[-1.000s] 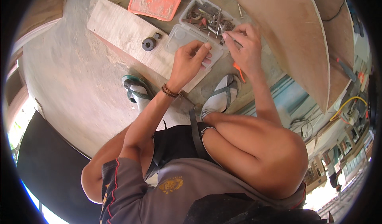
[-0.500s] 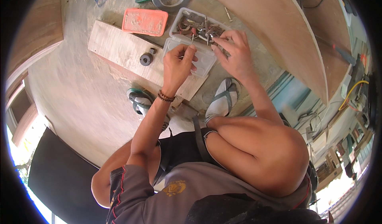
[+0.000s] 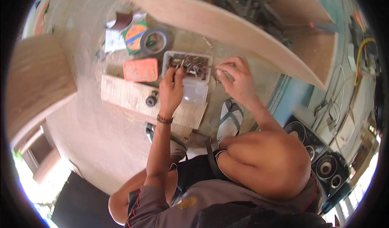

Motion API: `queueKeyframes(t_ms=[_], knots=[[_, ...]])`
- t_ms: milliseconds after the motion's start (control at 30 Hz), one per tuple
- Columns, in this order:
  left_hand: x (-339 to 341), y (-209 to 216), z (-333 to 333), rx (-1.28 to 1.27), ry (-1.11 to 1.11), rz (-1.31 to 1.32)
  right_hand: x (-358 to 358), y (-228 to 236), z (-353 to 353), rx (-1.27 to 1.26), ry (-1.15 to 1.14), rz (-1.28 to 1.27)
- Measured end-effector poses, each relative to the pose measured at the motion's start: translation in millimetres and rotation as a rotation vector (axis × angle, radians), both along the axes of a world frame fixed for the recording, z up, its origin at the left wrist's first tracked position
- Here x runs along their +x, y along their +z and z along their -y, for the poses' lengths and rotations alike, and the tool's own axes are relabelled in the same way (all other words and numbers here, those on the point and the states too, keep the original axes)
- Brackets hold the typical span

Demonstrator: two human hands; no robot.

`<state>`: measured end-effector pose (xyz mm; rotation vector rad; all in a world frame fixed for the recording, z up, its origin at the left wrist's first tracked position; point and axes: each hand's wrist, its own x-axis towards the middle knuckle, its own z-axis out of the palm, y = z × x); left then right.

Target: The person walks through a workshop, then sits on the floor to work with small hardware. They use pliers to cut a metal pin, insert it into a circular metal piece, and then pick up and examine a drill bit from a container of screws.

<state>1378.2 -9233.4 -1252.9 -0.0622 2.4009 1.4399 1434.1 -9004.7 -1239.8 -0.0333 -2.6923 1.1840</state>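
Note:
My left hand (image 3: 172, 89) reaches over the near left part of a clear plastic box (image 3: 210, 62). Its fingers are bent down, with the tips at the small metal hardware (image 3: 194, 66) inside; whatever they grip is hidden. Toward me, the box's clear lid (image 3: 195, 95) is folded open. My right hand (image 3: 240, 79) hovers just right of the box, thumb and forefinger brought together. Anything between those fingertips is too small and blurred to name.
Under the lid lies a wooden board (image 3: 131, 93) carrying a round black part (image 3: 151, 101). Left of the box are an orange-red lid (image 3: 140, 70) and a roll of grey tape (image 3: 167, 41). A large wooden box (image 3: 227, 37) stands beyond. Black speakers (image 3: 326, 167) are at my right.
My view has shifted, so the box appears lower. My left hand has moved from above the lid to the hardware, and my right hand has drawn away to the box's right.

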Motion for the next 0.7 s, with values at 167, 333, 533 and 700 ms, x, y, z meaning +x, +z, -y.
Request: queueKeyframes(t_ms=[167,333,533,700], knots=[[-9.2,5.5,-6.8,-0.107,-0.153,-0.13,9.3,20.2,-17.9,-0.067,-0.059,-0.021],[-29.3,10.8,-3.7,-0.314,-0.336,-0.358,18.3,41.8,-24.2,-0.192,-0.014,-0.005],[-43.2,16.0,16.0,-0.524,-0.546,-0.235,20.6,131.1,-79.0,-0.337,0.211,-0.057],[-48.4,8.7,1.9,-0.563,-0.573,-0.255,23.9,197.2,-140.0,0.018,-0.213,-0.22]])
